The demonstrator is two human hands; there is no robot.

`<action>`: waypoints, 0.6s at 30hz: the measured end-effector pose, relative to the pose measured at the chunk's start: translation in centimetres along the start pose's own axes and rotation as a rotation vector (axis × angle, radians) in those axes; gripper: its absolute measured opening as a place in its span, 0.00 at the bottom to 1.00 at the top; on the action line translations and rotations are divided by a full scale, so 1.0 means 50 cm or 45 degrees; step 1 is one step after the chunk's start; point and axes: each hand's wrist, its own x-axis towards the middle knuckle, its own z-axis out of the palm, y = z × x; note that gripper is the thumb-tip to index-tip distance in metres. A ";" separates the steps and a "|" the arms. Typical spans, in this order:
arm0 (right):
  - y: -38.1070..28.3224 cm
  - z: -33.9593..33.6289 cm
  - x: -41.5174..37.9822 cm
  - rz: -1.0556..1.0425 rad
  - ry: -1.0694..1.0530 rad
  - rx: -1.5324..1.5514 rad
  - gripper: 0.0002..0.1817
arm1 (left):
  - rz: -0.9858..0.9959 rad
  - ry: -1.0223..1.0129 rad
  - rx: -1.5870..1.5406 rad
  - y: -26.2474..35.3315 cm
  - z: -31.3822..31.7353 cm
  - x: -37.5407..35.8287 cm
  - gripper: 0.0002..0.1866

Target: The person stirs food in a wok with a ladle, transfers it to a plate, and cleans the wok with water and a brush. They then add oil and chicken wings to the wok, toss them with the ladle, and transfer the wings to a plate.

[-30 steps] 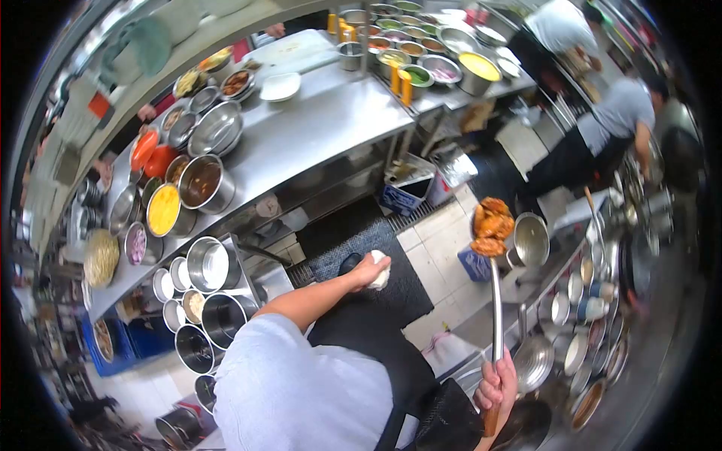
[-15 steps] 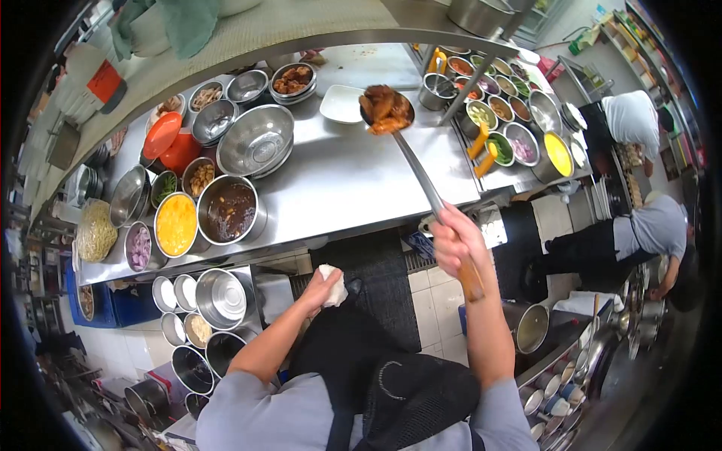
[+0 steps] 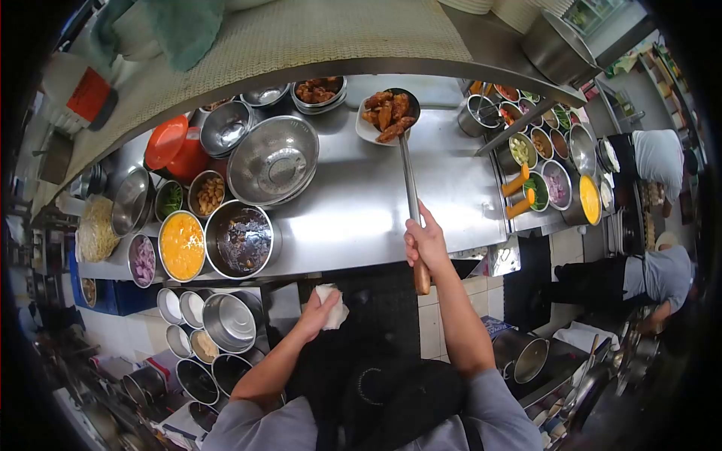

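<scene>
My right hand [image 3: 426, 242] grips the long handle of a ladle [image 3: 411, 177] near its wooden end. The ladle's bowl holds glazed brown meat pieces [image 3: 387, 114] and hangs over a white dish [image 3: 366, 131] on the steel counter, its bowl covering much of the dish. Whether ladle and dish touch I cannot tell. Some pieces lie at the ladle's near rim. My left hand [image 3: 322, 311] is closed around a crumpled white cloth [image 3: 332, 307], in front of the counter's near edge and away from the ladle.
Left on the counter [image 3: 338, 225] are a perforated steel bowl [image 3: 272, 160], a pot of dark sauce [image 3: 240, 239] and yellow liquid [image 3: 182, 246]. A shelf [image 3: 323, 37] overhangs the back. Ingredient tins [image 3: 556, 184] stand right. Two people [image 3: 654, 274] [image 3: 658, 155] work at far right.
The loaded ladle has moved over the white dish, its handle now steeper in view. My right hand has shifted left with it. My left hand still holds the cloth.
</scene>
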 end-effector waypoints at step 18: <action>0.111 -0.078 0.022 -0.500 0.411 -1.357 0.39 | 0.221 -0.015 0.064 0.071 0.030 0.016 0.27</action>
